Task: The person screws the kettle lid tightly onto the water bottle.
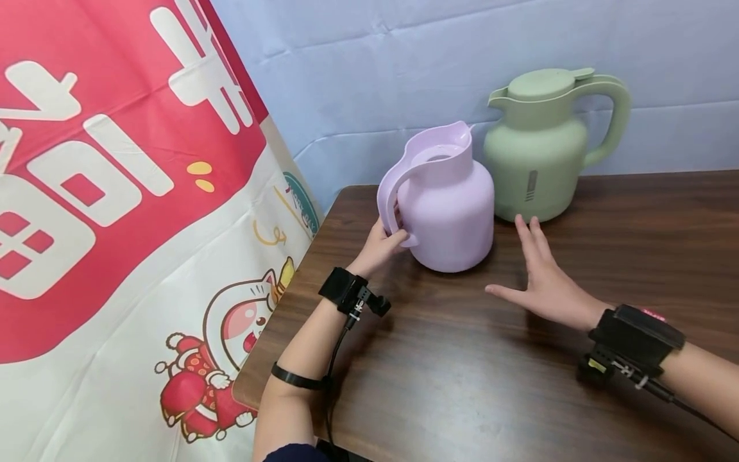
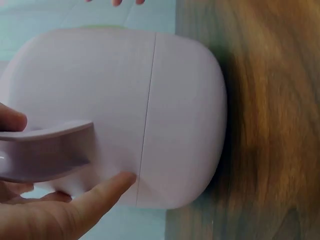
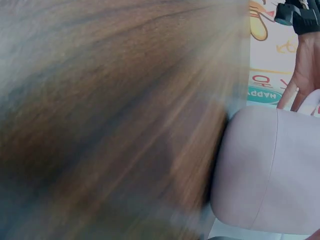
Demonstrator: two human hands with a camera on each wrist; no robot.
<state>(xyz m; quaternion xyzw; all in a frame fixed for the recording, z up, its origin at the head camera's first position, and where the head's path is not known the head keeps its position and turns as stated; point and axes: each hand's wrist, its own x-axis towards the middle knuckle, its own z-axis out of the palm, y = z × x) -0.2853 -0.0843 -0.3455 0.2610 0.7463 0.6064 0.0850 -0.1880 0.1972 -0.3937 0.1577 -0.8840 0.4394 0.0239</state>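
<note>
The left hand (image 1: 378, 249) is gripping the lilac jug (image 1: 447, 215) low on its handle (image 1: 383, 199), seemingly steadying it, its body bulging just right of that grip; the right hand (image 1: 545, 276) is holding nothing, spreading farther right; the next move is probably calling for firmness.

"How is light reaching me?"
"Brightly; in my head view, glare is whitening the table (image 1: 441, 391) and soft shadow is edging the lilac jug's (image 1: 450, 215) base."
"And my wrist views?"
"They're looking dimmer; the right is streaking with blur."
</note>
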